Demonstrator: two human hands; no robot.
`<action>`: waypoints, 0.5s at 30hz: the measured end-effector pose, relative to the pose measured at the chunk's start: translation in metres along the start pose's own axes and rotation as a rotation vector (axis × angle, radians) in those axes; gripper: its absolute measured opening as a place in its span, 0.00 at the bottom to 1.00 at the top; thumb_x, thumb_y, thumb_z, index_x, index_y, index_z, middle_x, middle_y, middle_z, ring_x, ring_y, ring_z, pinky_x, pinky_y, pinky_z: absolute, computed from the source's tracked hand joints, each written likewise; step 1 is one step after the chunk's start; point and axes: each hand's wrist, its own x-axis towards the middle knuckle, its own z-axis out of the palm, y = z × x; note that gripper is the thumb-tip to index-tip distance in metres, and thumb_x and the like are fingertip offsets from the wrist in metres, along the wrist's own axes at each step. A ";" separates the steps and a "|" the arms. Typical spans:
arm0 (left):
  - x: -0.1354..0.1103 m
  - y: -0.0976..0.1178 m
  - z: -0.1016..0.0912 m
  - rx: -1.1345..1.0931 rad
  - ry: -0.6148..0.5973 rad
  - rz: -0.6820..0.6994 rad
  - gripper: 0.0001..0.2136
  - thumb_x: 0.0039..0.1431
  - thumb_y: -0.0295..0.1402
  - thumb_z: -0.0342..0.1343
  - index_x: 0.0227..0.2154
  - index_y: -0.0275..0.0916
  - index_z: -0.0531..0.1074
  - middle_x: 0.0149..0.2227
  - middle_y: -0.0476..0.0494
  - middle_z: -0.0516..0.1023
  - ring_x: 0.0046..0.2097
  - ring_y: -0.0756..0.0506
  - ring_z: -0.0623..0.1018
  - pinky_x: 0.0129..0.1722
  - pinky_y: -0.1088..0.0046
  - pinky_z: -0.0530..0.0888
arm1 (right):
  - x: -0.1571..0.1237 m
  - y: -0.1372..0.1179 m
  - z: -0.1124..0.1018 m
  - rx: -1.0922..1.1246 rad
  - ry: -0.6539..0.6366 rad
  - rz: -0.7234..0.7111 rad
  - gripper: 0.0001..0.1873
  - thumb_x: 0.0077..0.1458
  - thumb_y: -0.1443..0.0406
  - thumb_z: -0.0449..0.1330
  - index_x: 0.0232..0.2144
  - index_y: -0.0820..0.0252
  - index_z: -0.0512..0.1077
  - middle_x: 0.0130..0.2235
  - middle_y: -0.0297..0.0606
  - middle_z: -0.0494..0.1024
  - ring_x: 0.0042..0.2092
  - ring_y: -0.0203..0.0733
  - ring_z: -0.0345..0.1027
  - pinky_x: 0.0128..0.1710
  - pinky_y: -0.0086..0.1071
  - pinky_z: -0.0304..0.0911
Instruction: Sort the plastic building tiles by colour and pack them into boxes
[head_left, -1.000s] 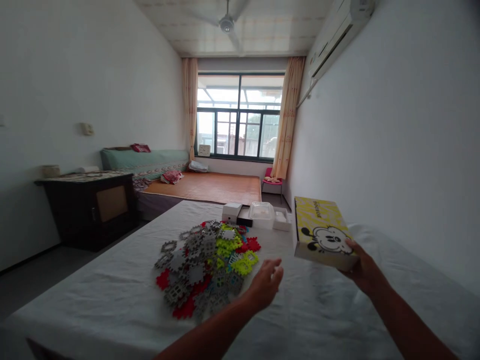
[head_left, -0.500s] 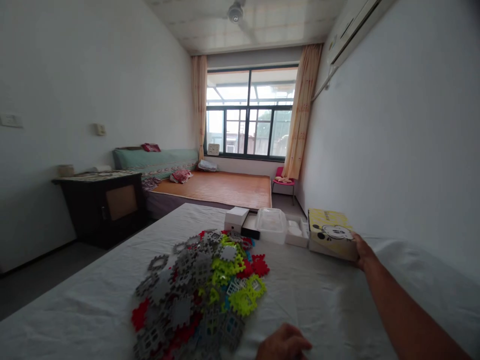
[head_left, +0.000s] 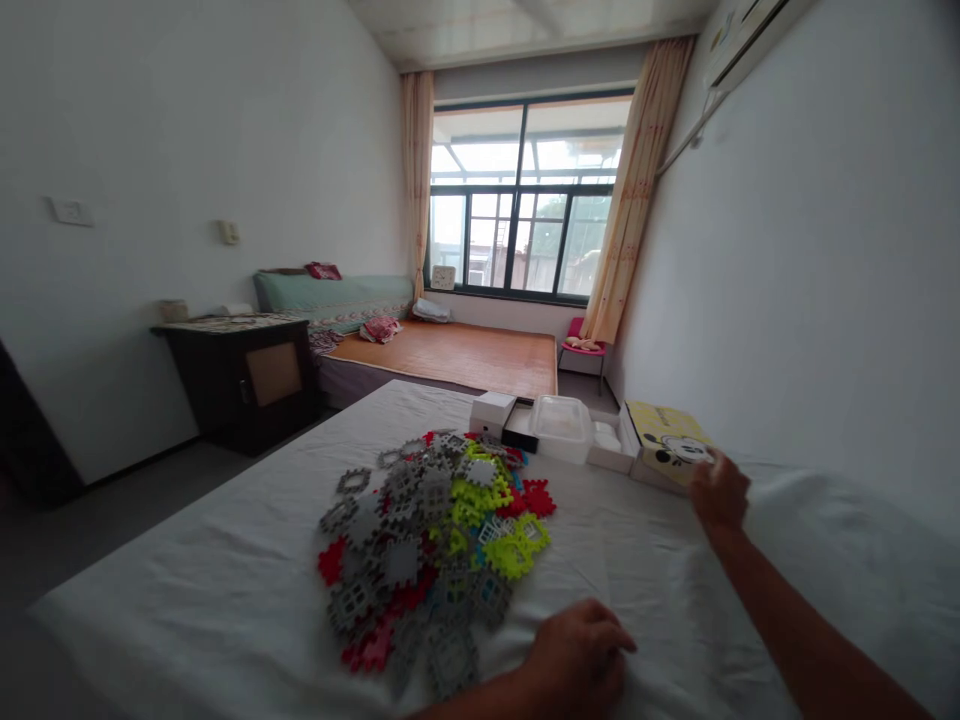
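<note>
My right hand [head_left: 720,490] is at the right end of a yellow-and-white cardboard box [head_left: 671,447] with a cartoon mouse face on it. Its bent fingers press against the box's near right corner. Low in the picture, my left hand [head_left: 581,650] rests over the white cloth, fingers loosely bent and apart, with nothing visible in it. Left of that hand spreads a heap of interlocking plastic tiles [head_left: 405,560] in grey, red, lime green and blue, some solid and some with window-like openings.
Along the far table edge stand a small white box [head_left: 493,410], a black tray [head_left: 519,428], a clear plastic container [head_left: 560,430] and a white open box [head_left: 611,440]. A white cloth [head_left: 210,580] covers the table. Beyond are a bed [head_left: 465,358] and a dark cabinet [head_left: 232,390].
The view has tilted down and swung left. The cartoon box has shifted slightly left against the white open box, with my right hand at its corner. My left hand has come further into view.
</note>
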 end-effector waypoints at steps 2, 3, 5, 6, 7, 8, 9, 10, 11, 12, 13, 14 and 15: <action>-0.007 0.014 -0.007 0.014 0.008 0.025 0.15 0.55 0.27 0.50 0.44 0.44 0.74 0.45 0.45 0.76 0.45 0.47 0.76 0.47 0.74 0.71 | -0.041 -0.016 0.012 -0.008 -0.247 -0.209 0.26 0.55 0.58 0.44 0.52 0.64 0.64 0.56 0.52 0.65 0.60 0.54 0.52 0.61 0.49 0.43; -0.010 0.021 -0.012 0.028 0.002 0.043 0.15 0.55 0.27 0.50 0.44 0.44 0.74 0.46 0.45 0.76 0.45 0.47 0.75 0.47 0.74 0.71 | -0.064 -0.024 0.018 0.007 -0.388 -0.277 0.26 0.55 0.57 0.44 0.51 0.64 0.64 0.55 0.52 0.67 0.59 0.53 0.55 0.61 0.47 0.44; -0.017 0.033 -0.030 0.076 -0.002 0.089 0.15 0.55 0.28 0.51 0.44 0.45 0.74 0.46 0.46 0.76 0.46 0.46 0.75 0.48 0.73 0.70 | -0.111 -0.037 0.028 0.051 -0.603 -0.320 0.27 0.56 0.54 0.45 0.51 0.63 0.65 0.53 0.50 0.69 0.56 0.52 0.60 0.59 0.45 0.48; -0.021 0.036 -0.043 0.106 0.007 0.116 0.14 0.56 0.30 0.51 0.44 0.45 0.74 0.46 0.46 0.76 0.47 0.46 0.74 0.48 0.73 0.70 | -0.134 -0.042 0.030 0.069 -0.673 -0.324 0.27 0.56 0.52 0.46 0.52 0.62 0.65 0.53 0.49 0.70 0.54 0.51 0.62 0.58 0.45 0.51; -0.024 0.036 -0.060 0.141 0.040 0.129 0.13 0.57 0.31 0.51 0.43 0.45 0.75 0.45 0.46 0.76 0.48 0.46 0.74 0.49 0.72 0.69 | -0.154 -0.046 0.030 0.084 -0.730 -0.334 0.28 0.55 0.51 0.47 0.52 0.60 0.64 0.54 0.47 0.70 0.53 0.51 0.65 0.56 0.44 0.55; -0.028 0.032 -0.081 0.168 0.093 0.126 0.13 0.59 0.32 0.49 0.44 0.45 0.75 0.46 0.45 0.76 0.49 0.46 0.73 0.51 0.71 0.68 | -0.172 -0.049 0.028 0.095 -0.774 -0.354 0.29 0.53 0.51 0.50 0.54 0.58 0.63 0.55 0.45 0.70 0.52 0.51 0.66 0.54 0.44 0.57; -0.033 0.023 -0.105 0.193 0.157 0.105 0.13 0.60 0.34 0.49 0.44 0.44 0.74 0.47 0.45 0.75 0.50 0.46 0.72 0.52 0.72 0.67 | -0.186 -0.052 0.025 0.106 -0.814 -0.388 0.32 0.51 0.50 0.53 0.55 0.55 0.62 0.56 0.44 0.68 0.52 0.51 0.65 0.54 0.44 0.58; -0.039 0.010 -0.131 0.228 0.239 0.054 0.13 0.61 0.35 0.47 0.44 0.43 0.75 0.48 0.44 0.75 0.51 0.46 0.71 0.53 0.72 0.66 | -0.198 -0.054 0.021 0.120 -0.847 -0.434 0.35 0.48 0.50 0.57 0.57 0.53 0.60 0.58 0.42 0.66 0.54 0.52 0.64 0.55 0.44 0.57; -0.047 -0.007 -0.159 0.283 0.321 -0.024 0.15 0.62 0.37 0.46 0.44 0.42 0.74 0.49 0.43 0.74 0.53 0.46 0.70 0.55 0.71 0.64 | -0.206 -0.056 0.017 0.134 -0.876 -0.487 0.38 0.45 0.50 0.60 0.58 0.50 0.58 0.59 0.40 0.64 0.56 0.53 0.61 0.57 0.44 0.55; -0.055 -0.027 -0.186 0.355 0.382 -0.121 0.16 0.62 0.38 0.46 0.45 0.41 0.74 0.51 0.41 0.72 0.55 0.44 0.68 0.57 0.68 0.61 | -0.212 -0.058 0.014 0.147 -0.902 -0.538 0.41 0.43 0.51 0.62 0.59 0.48 0.57 0.61 0.38 0.62 0.59 0.53 0.57 0.59 0.45 0.52; -0.065 -0.049 -0.212 0.426 0.433 -0.245 0.17 0.61 0.40 0.46 0.47 0.40 0.73 0.53 0.39 0.71 0.57 0.42 0.66 0.59 0.66 0.58 | -0.216 -0.061 0.013 0.157 -0.926 -0.580 0.43 0.41 0.52 0.64 0.60 0.46 0.56 0.61 0.36 0.61 0.61 0.53 0.54 0.60 0.46 0.50; -0.075 -0.071 -0.234 0.479 0.463 -0.398 0.19 0.60 0.42 0.47 0.48 0.38 0.72 0.54 0.37 0.71 0.58 0.40 0.64 0.59 0.63 0.57 | -0.218 -0.064 0.014 0.160 -0.947 -0.605 0.45 0.39 0.53 0.65 0.60 0.44 0.56 0.62 0.34 0.60 0.62 0.54 0.51 0.61 0.47 0.48; -0.085 -0.091 -0.252 0.507 0.467 -0.544 0.21 0.59 0.44 0.48 0.49 0.37 0.71 0.55 0.36 0.70 0.59 0.38 0.63 0.59 0.60 0.56 | -0.219 -0.067 0.016 0.154 -0.965 -0.618 0.46 0.37 0.54 0.67 0.60 0.42 0.55 0.62 0.32 0.59 0.62 0.54 0.50 0.61 0.48 0.47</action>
